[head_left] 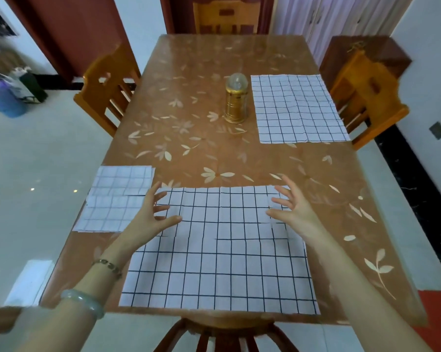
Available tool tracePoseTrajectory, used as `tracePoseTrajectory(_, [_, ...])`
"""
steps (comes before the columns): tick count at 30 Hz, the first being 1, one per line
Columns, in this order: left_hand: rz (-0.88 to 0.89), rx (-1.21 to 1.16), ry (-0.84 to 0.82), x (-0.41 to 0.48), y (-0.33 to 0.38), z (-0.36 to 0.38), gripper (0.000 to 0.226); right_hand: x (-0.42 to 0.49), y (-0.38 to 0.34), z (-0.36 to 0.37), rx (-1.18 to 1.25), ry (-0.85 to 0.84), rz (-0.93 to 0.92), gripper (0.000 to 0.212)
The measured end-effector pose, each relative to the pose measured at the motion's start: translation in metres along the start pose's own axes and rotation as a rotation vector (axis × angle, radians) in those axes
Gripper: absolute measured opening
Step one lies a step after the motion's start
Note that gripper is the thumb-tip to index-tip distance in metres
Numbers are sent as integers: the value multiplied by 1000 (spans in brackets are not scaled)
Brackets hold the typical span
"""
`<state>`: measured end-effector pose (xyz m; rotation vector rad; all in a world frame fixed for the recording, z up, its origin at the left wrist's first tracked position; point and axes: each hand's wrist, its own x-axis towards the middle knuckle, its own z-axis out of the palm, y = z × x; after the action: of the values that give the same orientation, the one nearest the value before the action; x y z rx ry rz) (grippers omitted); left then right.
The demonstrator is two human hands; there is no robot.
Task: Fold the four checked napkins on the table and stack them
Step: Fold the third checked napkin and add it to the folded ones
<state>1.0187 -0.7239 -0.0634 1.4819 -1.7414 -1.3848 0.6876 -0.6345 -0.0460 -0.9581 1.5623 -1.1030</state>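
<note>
A white napkin with dark checks lies spread flat on the brown table, right in front of me. My left hand hovers over its far left corner with fingers spread, holding nothing. Over the far right corner my right hand does the same, fingers apart. At the table's left edge sit folded checked napkins, one overlapping another. Another checked napkin lies flat at the far right.
A gold lantern with a clear dome stands mid-table beside the far napkin. Wooden chairs stand at the left, right, far end and below me. Bags sit on the floor far left.
</note>
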Motion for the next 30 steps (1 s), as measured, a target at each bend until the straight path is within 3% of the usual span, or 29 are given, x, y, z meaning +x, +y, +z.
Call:
tracePoseTrajectory(7, [-93,196,-29,41,-35,-6,97,60,42,-19,-148,45,-8,73])
tracePoseTrajectory(14, [-18,627,-28,90,-69,-16,67,107,95,-37,-561,329,50,47])
tracePoseTrajectory(20, [80,785,-43,123,-77,-21,48,123,101,-46,-817,232,57,47])
tracePoseTrajectory(26, [100,873,-147,143,-73,-24,54,132,97,-46,-894,78,72,64])
tracePoseTrajectory(30, [30,909,-197,150,-65,-25,51,139,89,-48,-977,38,67,46])
